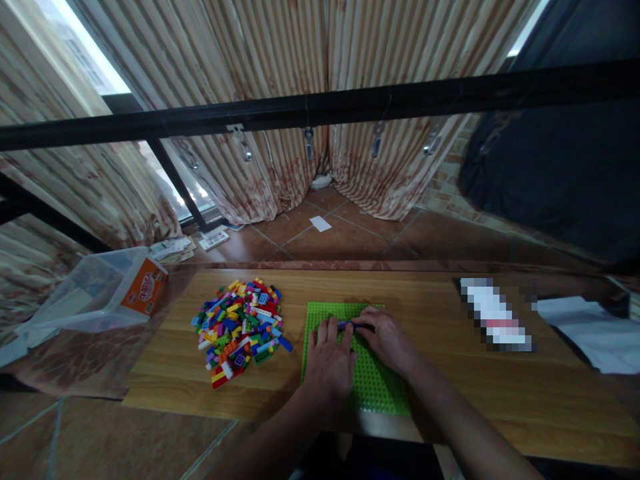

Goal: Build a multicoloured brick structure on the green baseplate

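Observation:
A green studded baseplate (320,313) lies flat on the wooden board (440,373). My left hand (327,360) rests on the plate with its fingers stretched forward, fingertips touching a small dark blue brick (345,325) near the plate's far edge. My right hand (387,337) comes in from the right, its fingers curled and pressed onto the same brick. A heap of mixed coloured bricks (240,327) lies on the board just left of the plate.
A clear plastic tub with an orange label (100,290) lies tipped at the board's left end. A blurred-out object (495,315) and white paper (590,327) sit on the right. A black bar (320,107) crosses above; curtains hang behind.

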{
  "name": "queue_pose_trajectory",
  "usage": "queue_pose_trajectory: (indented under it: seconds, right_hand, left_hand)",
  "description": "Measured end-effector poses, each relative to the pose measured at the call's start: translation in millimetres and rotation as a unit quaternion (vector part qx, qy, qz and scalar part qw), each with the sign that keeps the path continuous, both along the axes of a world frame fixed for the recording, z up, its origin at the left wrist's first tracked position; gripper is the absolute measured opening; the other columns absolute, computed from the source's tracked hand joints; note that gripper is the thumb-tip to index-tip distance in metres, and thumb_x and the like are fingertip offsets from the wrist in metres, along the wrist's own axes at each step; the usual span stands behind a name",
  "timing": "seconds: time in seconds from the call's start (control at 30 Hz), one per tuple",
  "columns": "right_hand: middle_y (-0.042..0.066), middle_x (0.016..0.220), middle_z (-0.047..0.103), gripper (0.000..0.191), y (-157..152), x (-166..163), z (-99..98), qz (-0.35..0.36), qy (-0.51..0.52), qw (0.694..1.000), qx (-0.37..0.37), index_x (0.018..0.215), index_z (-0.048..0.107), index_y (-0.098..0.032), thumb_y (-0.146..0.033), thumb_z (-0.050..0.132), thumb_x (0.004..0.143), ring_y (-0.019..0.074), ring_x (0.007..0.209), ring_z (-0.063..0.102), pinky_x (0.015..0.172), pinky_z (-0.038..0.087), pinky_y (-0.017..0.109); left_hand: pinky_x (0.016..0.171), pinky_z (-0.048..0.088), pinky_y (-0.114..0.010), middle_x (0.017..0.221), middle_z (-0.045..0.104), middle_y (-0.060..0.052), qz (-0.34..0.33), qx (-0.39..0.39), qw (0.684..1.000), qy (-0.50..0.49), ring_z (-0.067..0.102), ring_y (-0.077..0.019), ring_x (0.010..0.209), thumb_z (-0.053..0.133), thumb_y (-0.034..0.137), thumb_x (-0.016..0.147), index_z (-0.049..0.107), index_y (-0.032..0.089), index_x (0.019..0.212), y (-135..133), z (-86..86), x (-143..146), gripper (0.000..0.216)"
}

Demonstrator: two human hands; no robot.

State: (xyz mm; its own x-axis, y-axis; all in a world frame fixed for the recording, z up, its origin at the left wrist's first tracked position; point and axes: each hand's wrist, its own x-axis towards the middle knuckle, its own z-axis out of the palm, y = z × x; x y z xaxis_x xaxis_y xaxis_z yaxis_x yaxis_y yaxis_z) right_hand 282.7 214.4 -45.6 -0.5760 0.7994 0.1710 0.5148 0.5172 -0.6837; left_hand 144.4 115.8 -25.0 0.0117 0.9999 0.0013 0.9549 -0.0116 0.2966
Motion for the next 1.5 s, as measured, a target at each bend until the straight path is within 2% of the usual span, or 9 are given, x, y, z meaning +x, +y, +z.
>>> queue_pose_trajectory:
  seconds: [0.17, 0.33, 0.47, 0.63, 0.73, 0.83, 1.0, 1.1, 1.5]
  right_hand:
    - [0.005, 0.086, 0.067, 0.018, -2.6, 0.3, -2.5, -0.037, 0.027, 0.999, -0.008, 0.089, 0.076, -0.025, -0.018, 0.061, 0.083, 0.0185, 0.084, 0.060, 0.080, 0.049, 0.035]
    - [0.002, 0.081, 0.066, 0.017, 5.7, 3.7, -2.3, -0.019, 0.035, 0.996, -0.074, 0.085, 0.076, -0.024, -0.015, 0.065, 0.076, 0.0172, 0.081, 0.062, 0.078, 0.049, 0.033]
    - [0.003, 0.084, 0.067, 0.016, 5.7, 3.8, -1.7, -0.026, 0.047, 0.996, -0.068, 0.086, 0.075, -0.023, -0.017, 0.063, 0.078, 0.0179, 0.084, 0.062, 0.082, 0.048, 0.035]
    - [0.003, 0.089, 0.068, 0.021, 3.5, 5.9, 6.7, -0.004, 0.044, 0.995, -0.093, 0.093, 0.074, -0.023, -0.016, 0.064, 0.076, 0.0179, 0.085, 0.062, 0.083, 0.049, 0.035]
    - [0.004, 0.092, 0.067, 0.022, 1.6, 6.5, 12.2, -0.012, 0.031, 0.997, -0.066, 0.100, 0.073, -0.022, -0.022, 0.064, 0.079, 0.0193, 0.089, 0.061, 0.086, 0.047, 0.037]
    - [0.006, 0.094, 0.065, 0.021, -2.2, 1.5, 13.1, -0.026, 0.009, 0.999, -0.023, 0.100, 0.073, -0.021, -0.025, 0.062, 0.083, 0.0201, 0.091, 0.060, 0.087, 0.046, 0.038]
    - [0.005, 0.091, 0.065, 0.017, -5.8, -11.4, 8.5, -0.019, -0.027, 0.999, 0.006, 0.095, 0.075, -0.024, -0.024, 0.062, 0.084, 0.0204, 0.091, 0.058, 0.085, 0.044, 0.036]
    - [0.005, 0.089, 0.065, 0.016, -4.9, -14.5, 6.7, -0.013, -0.029, 0.999, -0.001, 0.094, 0.076, -0.025, -0.023, 0.062, 0.085, 0.0204, 0.090, 0.057, 0.085, 0.043, 0.035]
    - [0.003, 0.085, 0.064, 0.016, -0.6, -15.1, -0.6, -0.001, 0.025, 0.999, -0.025, 0.088, 0.076, -0.025, -0.017, 0.064, 0.083, 0.0198, 0.088, 0.058, 0.082, 0.044, 0.034]
  left_hand:
    - [0.102, 0.036, -0.062, 0.143, 0.044, -0.016, 0.003, 0.008, 1.000, -0.003, 0.039, -0.0381, 0.130, 0.050, 0.030, 0.088, 0.047, 0.022, 0.139, 0.2, -3.1, -0.5, 0.052]
    - [0.102, 0.036, -0.062, 0.143, 0.044, -0.016, 0.000, 0.000, 1.000, -0.001, 0.039, -0.0386, 0.130, 0.050, 0.032, 0.088, 0.049, 0.021, 0.138, 0.8, -3.9, -0.3, 0.051]
    - [0.101, 0.036, -0.061, 0.141, 0.046, -0.015, -0.006, 0.024, 1.000, -0.011, 0.040, -0.0378, 0.128, 0.052, 0.034, 0.087, 0.050, 0.022, 0.136, -1.1, -1.8, -3.9, 0.051]
    - [0.102, 0.042, -0.051, 0.132, 0.054, -0.011, -0.014, 0.051, 0.997, -0.063, 0.049, -0.0297, 0.120, 0.052, 0.028, 0.088, 0.053, 0.023, 0.132, 4.3, 4.6, -21.8, 0.045]
    - [0.104, 0.042, -0.041, 0.131, 0.055, -0.010, 0.000, 0.078, 0.993, -0.094, 0.053, -0.0222, 0.118, 0.046, 0.015, 0.088, 0.052, 0.021, 0.132, 15.6, 7.1, -38.8, 0.045]
    - [0.102, 0.044, -0.035, 0.122, 0.060, -0.009, -0.011, 0.071, 0.993, -0.094, 0.055, -0.0199, 0.112, 0.048, 0.007, 0.083, 0.057, 0.017, 0.125, 27.5, 7.3, -52.6, 0.044]
    - [0.093, 0.047, -0.033, 0.097, 0.065, -0.005, -0.090, 0.029, 0.994, -0.062, 0.059, -0.0195, 0.098, 0.052, 0.011, 0.085, 0.067, 0.019, 0.102, 40.9, 6.6, -56.0, 0.025]
    - [0.088, 0.048, -0.031, 0.087, 0.064, -0.005, -0.104, 0.018, 0.993, -0.058, 0.059, -0.0187, 0.090, 0.050, 0.014, 0.088, 0.069, 0.018, 0.087, 46.1, 5.4, -53.0, 0.019]
    - [0.085, 0.047, -0.030, 0.085, 0.063, -0.004, -0.128, 0.017, 0.989, -0.078, 0.059, -0.0183, 0.088, 0.052, 0.012, 0.086, 0.068, 0.017, 0.081, 53.1, -1.0, -55.2, 0.018]
